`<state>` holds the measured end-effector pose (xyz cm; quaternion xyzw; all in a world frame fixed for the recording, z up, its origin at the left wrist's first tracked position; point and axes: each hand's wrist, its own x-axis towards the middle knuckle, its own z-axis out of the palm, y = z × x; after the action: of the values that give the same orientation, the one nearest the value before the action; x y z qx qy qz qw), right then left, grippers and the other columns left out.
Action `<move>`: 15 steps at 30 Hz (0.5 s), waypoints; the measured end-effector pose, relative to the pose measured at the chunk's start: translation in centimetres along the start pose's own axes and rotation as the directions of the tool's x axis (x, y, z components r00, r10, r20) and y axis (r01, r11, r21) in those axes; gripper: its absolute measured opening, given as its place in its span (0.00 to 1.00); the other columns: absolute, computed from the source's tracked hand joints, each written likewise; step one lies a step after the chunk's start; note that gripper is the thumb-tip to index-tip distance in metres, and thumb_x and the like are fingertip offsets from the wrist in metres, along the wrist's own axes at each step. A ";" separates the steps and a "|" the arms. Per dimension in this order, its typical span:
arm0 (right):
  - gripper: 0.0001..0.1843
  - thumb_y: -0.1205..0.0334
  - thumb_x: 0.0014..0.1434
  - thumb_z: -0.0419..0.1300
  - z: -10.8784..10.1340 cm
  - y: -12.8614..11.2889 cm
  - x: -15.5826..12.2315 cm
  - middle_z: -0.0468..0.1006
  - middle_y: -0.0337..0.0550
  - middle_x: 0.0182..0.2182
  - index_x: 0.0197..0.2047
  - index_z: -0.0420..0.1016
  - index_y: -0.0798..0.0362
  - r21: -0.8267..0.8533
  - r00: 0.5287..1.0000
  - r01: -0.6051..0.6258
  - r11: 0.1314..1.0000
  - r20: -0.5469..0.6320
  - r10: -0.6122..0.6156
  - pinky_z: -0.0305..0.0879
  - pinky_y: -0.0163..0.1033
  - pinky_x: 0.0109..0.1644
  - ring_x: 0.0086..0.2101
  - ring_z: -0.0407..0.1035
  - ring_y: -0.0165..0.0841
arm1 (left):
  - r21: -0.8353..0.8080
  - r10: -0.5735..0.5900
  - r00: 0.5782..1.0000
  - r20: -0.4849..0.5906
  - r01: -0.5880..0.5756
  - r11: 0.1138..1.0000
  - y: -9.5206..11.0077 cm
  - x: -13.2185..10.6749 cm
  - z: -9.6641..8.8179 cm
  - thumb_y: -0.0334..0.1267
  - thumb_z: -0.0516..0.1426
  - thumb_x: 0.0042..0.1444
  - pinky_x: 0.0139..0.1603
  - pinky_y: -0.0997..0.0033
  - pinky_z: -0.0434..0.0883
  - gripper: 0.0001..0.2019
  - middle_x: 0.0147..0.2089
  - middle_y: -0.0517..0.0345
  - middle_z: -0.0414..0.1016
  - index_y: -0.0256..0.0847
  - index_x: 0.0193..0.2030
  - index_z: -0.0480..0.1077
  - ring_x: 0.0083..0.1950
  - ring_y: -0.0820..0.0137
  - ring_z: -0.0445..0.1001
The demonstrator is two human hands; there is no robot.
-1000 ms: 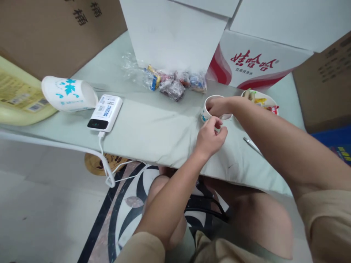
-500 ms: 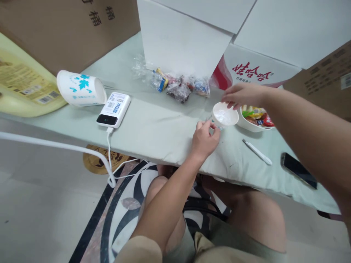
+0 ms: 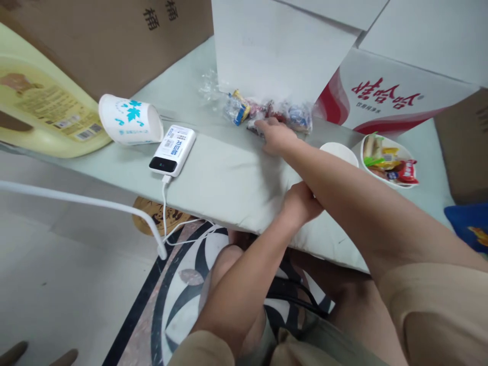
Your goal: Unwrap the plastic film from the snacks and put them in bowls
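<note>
A pale green padded board is stretching from the near left to the far right, with cartons crowding its far edge and a black-swirled floor showing below. The right hand is reaching across to the far edge, fingers stretched out, loosely together and nearly flat, their tips touching a clear bag of wrapped sweets. The bag is lying with its long axis left to right, pressed against the foot of a plain white box.

The left hand is sitting curled at the near edge, just beside an upright paper cup. The right forearm is covering its fingers, so I cannot tell whether they are gripping anything.

A brown carton at the far left is showing the character 桶. A red-and-white carton on the right is carrying red script, upside down from here. A yellow jug is showing a label too small to read.

A second cup with blue prints is lying on its side, mouth facing right, next to a white power bank whose cable is hanging off the near edge. A bowl of snacks is standing right of the upright cup. Bare cloth is lying open between the power bank and the hands.
</note>
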<state>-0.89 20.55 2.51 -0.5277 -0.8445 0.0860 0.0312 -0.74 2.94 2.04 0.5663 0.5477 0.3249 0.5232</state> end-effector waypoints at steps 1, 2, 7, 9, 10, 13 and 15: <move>0.35 0.65 0.53 0.65 0.4 0.0 -0.3 0.67 0.58 0.59 0.64 0.66 0.45 -0.001 1.000 0.013 1.000 -0.020 -0.013 0.69 0.61 0.53 0.54 0.68 0.55 | 0.028 -0.015 1.000 0.016 0.014 1.000 -0.1 0.0 -0.1 0.39 0.62 0.49 0.28 0.65 0.62 0.13 0.24 0.53 0.71 0.45 0.23 0.61 0.32 0.58 0.73; 0.32 0.66 0.54 0.63 0.5 0.1 -0.6 0.68 0.58 0.58 0.62 0.67 0.46 -0.008 0.999 0.022 1.000 -0.039 -0.022 0.69 0.61 0.52 0.53 0.68 0.55 | 0.045 -0.020 0.999 0.034 0.018 0.999 -0.2 -0.1 -0.1 0.40 0.62 0.49 0.28 0.65 0.62 0.13 0.24 0.53 0.71 0.45 0.22 0.60 0.31 0.58 0.73; 0.24 0.64 0.56 0.62 -1.7 0.8 -4.3 0.71 0.52 0.55 0.57 0.72 0.46 0.025 0.987 0.092 0.995 -0.136 -0.088 0.70 0.55 0.51 0.49 0.71 0.50 | -0.006 0.063 0.990 0.128 -0.062 0.998 -0.5 0.0 0.1 0.40 0.59 0.54 0.37 0.67 0.69 0.06 0.31 0.56 0.76 0.44 0.29 0.66 0.35 0.64 0.75; 0.22 0.61 0.58 0.61 -3.6 1.2 -7.6 0.72 0.50 0.54 0.57 0.72 0.46 0.110 0.956 0.135 0.985 -0.276 -0.100 0.70 0.52 0.50 0.49 0.70 0.47 | -0.023 0.081 0.990 0.116 -0.078 0.997 -0.6 0.2 0.0 0.38 0.57 0.54 0.38 0.67 0.70 0.04 0.31 0.58 0.76 0.44 0.29 0.67 0.36 0.65 0.74; 0.20 0.61 0.59 0.60 -4.5 1.4 -9.9 0.73 0.49 0.53 0.56 0.72 0.45 0.151 0.932 0.146 0.978 -0.353 -0.084 0.70 0.51 0.50 0.50 0.70 0.46 | -0.032 0.079 0.992 0.098 -0.076 0.997 -0.6 0.3 -0.1 0.37 0.57 0.54 0.37 0.68 0.70 0.05 0.30 0.58 0.75 0.44 0.28 0.66 0.35 0.66 0.73; 0.17 0.61 0.60 0.60 -5.6 2.5 -18.1 0.73 0.49 0.51 0.53 0.73 0.44 0.278 0.845 0.121 0.953 -0.533 0.048 0.71 0.48 0.46 0.51 0.70 0.46 | -0.161 0.025 0.998 0.064 -0.014 0.987 -0.6 0.4 -0.6 0.36 0.56 0.55 0.34 0.69 0.70 0.06 0.29 0.58 0.73 0.42 0.28 0.67 0.30 0.70 0.72; 0.18 0.62 0.60 0.60 -4.4 3.4 -23.5 0.73 0.49 0.50 0.53 0.71 0.42 0.384 0.773 0.076 0.920 -0.606 0.189 0.70 0.50 0.45 0.51 0.69 0.47 | -0.361 -0.053 0.994 0.093 0.083 0.929 -0.4 0.4 -0.8 0.41 0.55 0.59 0.35 0.69 0.72 0.08 0.31 0.57 0.75 0.41 0.31 0.68 0.30 0.71 0.74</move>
<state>13.09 1.39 7.16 -0.5344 -0.7338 0.0697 0.4137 -1.52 3.42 1.76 0.4529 0.4756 0.3790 0.6520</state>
